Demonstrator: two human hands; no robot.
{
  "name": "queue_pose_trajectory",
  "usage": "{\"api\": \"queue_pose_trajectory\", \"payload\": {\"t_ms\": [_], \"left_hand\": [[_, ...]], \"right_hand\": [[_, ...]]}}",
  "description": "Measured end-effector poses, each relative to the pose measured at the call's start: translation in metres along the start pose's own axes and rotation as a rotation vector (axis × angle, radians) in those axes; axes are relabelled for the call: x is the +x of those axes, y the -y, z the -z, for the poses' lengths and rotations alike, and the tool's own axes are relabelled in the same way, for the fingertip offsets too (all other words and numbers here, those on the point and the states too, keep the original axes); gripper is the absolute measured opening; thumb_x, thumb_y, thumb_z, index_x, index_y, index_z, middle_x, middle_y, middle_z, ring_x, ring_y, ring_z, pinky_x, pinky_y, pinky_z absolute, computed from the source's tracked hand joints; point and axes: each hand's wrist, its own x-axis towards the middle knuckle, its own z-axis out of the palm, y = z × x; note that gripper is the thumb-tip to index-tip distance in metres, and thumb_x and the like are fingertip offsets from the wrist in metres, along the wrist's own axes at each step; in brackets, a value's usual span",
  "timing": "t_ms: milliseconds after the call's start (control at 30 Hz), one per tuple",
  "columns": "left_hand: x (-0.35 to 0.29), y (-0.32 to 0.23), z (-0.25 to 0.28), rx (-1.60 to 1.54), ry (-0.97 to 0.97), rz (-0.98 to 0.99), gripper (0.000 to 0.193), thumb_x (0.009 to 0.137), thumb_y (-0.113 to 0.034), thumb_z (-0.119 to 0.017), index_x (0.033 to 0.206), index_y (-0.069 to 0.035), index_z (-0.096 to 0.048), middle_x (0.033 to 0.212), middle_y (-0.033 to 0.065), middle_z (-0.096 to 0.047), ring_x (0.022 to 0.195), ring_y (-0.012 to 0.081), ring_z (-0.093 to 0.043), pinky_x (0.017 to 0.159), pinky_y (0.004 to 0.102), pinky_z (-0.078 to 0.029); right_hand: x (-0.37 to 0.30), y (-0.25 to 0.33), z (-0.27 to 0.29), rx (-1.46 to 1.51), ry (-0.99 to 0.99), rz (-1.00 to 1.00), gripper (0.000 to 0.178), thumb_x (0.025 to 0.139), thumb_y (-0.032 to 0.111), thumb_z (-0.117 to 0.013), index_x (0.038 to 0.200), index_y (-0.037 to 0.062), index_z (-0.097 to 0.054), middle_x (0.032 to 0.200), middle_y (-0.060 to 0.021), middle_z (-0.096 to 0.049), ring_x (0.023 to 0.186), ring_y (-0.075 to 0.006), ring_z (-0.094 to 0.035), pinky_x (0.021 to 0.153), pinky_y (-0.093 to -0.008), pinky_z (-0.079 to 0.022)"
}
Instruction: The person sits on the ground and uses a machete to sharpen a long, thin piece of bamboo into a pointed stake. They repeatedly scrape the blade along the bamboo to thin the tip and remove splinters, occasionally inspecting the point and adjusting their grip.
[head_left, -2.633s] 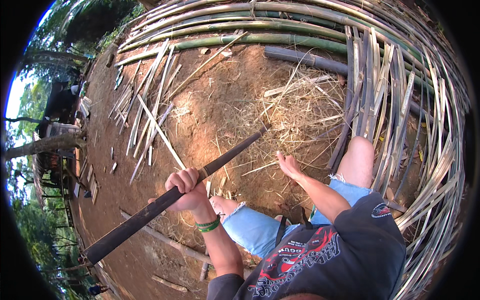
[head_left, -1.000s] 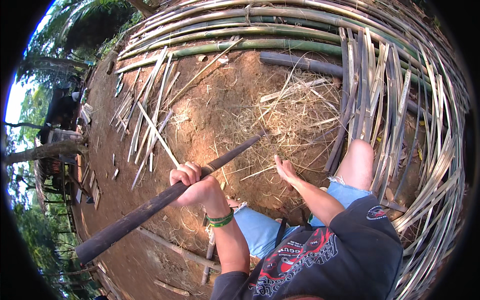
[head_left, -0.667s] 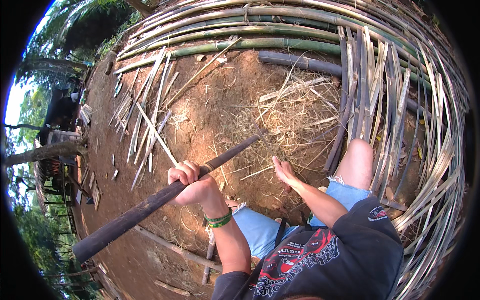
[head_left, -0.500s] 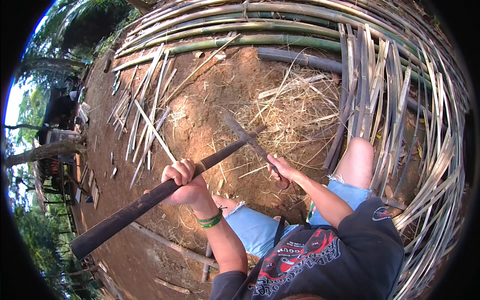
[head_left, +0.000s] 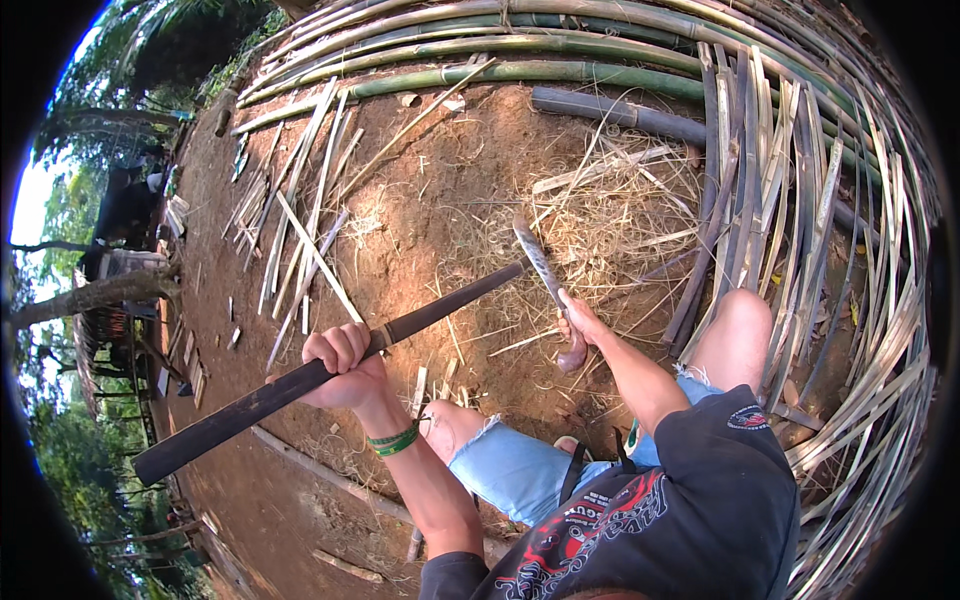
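While gripping the dark bamboo piece [head_left: 285, 390], slanted from lower left to centre frame, in the left hand [head_left: 345, 367], keep that hand clear of the knife [head_left: 540, 262], clasped near centre in the right hand [head_left: 580, 322], and angle it away from the right knee [head_left: 740, 320].

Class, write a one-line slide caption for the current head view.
Left hand grips a dark bamboo strip; right hand holds a knife; pale shavings litter the ground.

Left hand [head_left: 345, 365] hides part of the long dark-brown bamboo piece [head_left: 240, 418]; right of it, right hand [head_left: 583, 319] partly covers the curved brown wooden-looking knife handle [head_left: 572, 356].
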Motion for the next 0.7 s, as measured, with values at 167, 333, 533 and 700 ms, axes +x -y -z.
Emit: {"api": "queue_pose_trajectory", "payload": {"t_ms": [167, 333, 533, 700], "left_hand": [[0.005, -0.005, 0.011, 0.037, -0.008, -0.034, 0.066, 0.094, -0.071, -0.030, 0.056, -0.017, -0.027, 0.044, -0.0035, -0.024, 0.040, 0.0084, -0.017, 0.043, 0.0265, -0.013], [0.013, 0.004, 0.009, 0.005, -0.026, -0.013, 0.063, 0.095, -0.067, -0.027, 0.056, -0.017, -0.026, 0.044, -0.0041, -0.023, 0.039, 0.0080, -0.018, 0.042, 0.0251, -0.014], [0.010, -0.002, 0.011, 0.097, -0.350, -0.093, 0.063, 0.095, -0.067, -0.024, 0.056, -0.017, -0.026, 0.045, -0.0040, -0.022, 0.040, 0.0079, -0.018, 0.042, 0.0246, -0.014], [0.007, 0.003, -0.008, 0.121, -0.401, -0.126, 0.062, 0.095, -0.065, -0.024, 0.056, -0.017, -0.026, 0.045, -0.0038, -0.023, 0.040, 0.0081, -0.019, 0.041, 0.0239, -0.014]], "right_hand": [[-0.016, 0.005, -0.014, 0.046, 0.420, -0.176, 0.054, 0.095, 0.062, -0.049, 0.076, 0.0112, -0.051, 0.054, 0.0035, -0.044, 0.043, -0.0088, -0.043, 0.041, -0.0259, -0.038], [0.016, 0.005, -0.012, 0.149, 0.151, -0.127, 0.054, 0.093, 0.063, -0.053, 0.075, 0.0126, -0.051, 0.054, 0.0034, -0.046, 0.041, -0.0088, -0.044, 0.041, -0.0266, -0.041], [-0.001, 0.011, -0.019, -0.008, 0.260, -0.081, 0.053, 0.093, 0.062, -0.053, 0.078, 0.0114, -0.051, 0.055, 0.0029, -0.046, 0.042, -0.0099, -0.043, 0.042, -0.0265, -0.040], [-0.008, -0.002, -0.021, 0.039, 0.225, -0.096, 0.052, 0.095, 0.061, -0.051, 0.079, 0.0114, -0.052, 0.054, 0.0022, -0.047, 0.042, -0.0106, -0.044, 0.042, -0.0283, -0.040]]}}
